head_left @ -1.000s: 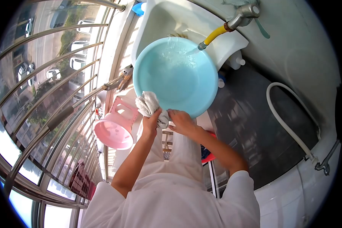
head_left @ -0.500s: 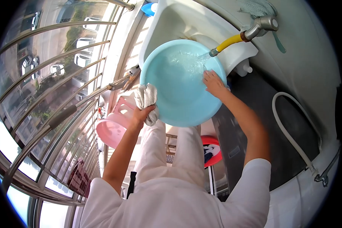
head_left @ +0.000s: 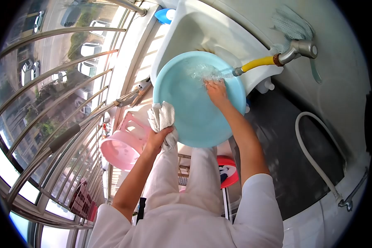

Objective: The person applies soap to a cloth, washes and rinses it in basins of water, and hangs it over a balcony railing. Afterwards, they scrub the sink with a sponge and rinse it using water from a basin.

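blue basin, the biggest thing being worked with, sits over the near part of the white sink. as far as things have got, there is water in it, though its depth is hard to judge. the filling looks unfinished, since water runs in from the yellow hose on the metal tap.

smaller than that, a pink basin is down to the left, and a red basin with something dark and white in it is low on the right; neither is being touched.

next in size, the white cloth is bunched up by the blue basin's near left rim, out of the water. whether it touches the rim can't be told. the left hand is closed around its lower part.

the right hand is partly open, fingers loosely bent where the water churns near the hose end. it seems to have hold of nothing, but the splash hides the fingertips.
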A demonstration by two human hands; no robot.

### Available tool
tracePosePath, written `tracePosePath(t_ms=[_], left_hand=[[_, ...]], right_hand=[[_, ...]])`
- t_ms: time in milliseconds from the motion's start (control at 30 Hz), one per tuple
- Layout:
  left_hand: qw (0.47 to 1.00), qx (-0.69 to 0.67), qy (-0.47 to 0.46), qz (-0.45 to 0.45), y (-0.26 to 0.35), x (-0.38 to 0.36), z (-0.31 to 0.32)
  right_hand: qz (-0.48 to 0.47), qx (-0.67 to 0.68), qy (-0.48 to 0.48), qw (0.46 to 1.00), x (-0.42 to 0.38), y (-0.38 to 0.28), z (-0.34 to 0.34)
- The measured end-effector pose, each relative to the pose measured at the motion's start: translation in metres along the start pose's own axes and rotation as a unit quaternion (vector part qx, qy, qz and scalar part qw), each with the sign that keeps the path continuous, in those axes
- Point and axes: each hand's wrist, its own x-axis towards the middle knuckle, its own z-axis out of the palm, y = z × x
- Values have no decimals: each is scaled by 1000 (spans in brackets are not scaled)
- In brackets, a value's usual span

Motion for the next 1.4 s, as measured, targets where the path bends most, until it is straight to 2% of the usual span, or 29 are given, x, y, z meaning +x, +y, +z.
tracePosePath(t_ms=[33, 100, 167, 267, 333, 367, 400, 500, 533, 667, 767, 800, 867, 900, 967, 1000, 1067, 1167, 1233, 1267, 1300, 1400], left_hand=[[1000, -11, 0, 13, 2, 1, 4], [999, -26, -20, 24, 2, 8, 6], [999, -19, -35, 22, 11, 15, 5], [998, 21, -52, -12, 24, 14, -11], [995, 65, -72, -36, 31, 8, -23], [991, 88, -83, -49, 35, 5, -28], [989, 95, -89, -72, 39, 3, -33], [972, 122, -158, -126, 49, 16, -42], [964, 140, -189, -128, 47, 32, -42], [948, 229, -211, -68, 65, 74, 14], [947, 264, -183, -11, 82, 118, 34], [942, 279, -184, 18, 88, 132, 30], [952, 268, -150, -1, 99, 138, 16], [955, 255, -148, 4, 104, 135, 12], [960, 248, -128, 5, 104, 125, 7], [963, 244, -119, 8, 106, 118, 10], [950, 278, -116, 81, 103, 129, 16], [923, 313, -126, 183, 119, 130, 47], [892, 345, -140, 256, 137, 125, 60], [864, 388, -106, 302, 143, 126, 58], [852, 409, -81, 316, 153, 113, 59], [831, 429, -35, 352, 174, 71, 46]], right_hand=[[-29, -93, 4, 995, -16, 25, 4], [-24, -148, -173, 973, -62, 39, -24], [43, -36, -63, 996, -97, 29, -80], [145, 15, 164, 976, -109, 41, -118], [270, 202, 127, 933, -107, 51, -105], [327, 292, 105, 893, -108, 58, -93], [262, 266, 123, 919, -121, 68, -70], [331, 410, 131, 840, -180, 54, -81], [353, 394, 170, 832, -206, 45, -89], [381, 407, 285, 779, -250, 25, -134], [367, 430, 326, 758, -203, 22, -155], [346, 431, 337, 762, -184, 26, -146], [320, 418, 346, 777, -157, 25, -130], [326, 445, 344, 760, -149, 18, -125], [343, 410, 340, 774, -153, 9, -108], [354, 428, 339, 759, -159, 5, -102], [373, 460, 341, 730, -173, 2, -95], [338, 504, 411, 680, -180, 11, -67], [331, 512, 409, 679, -168, 27, -44], [311, 520, 422, 675, -155, 34, -30], [308, 558, 409, 653, -140, 35, -26], [282, 582, 399, 650, -85, 32, -9]])
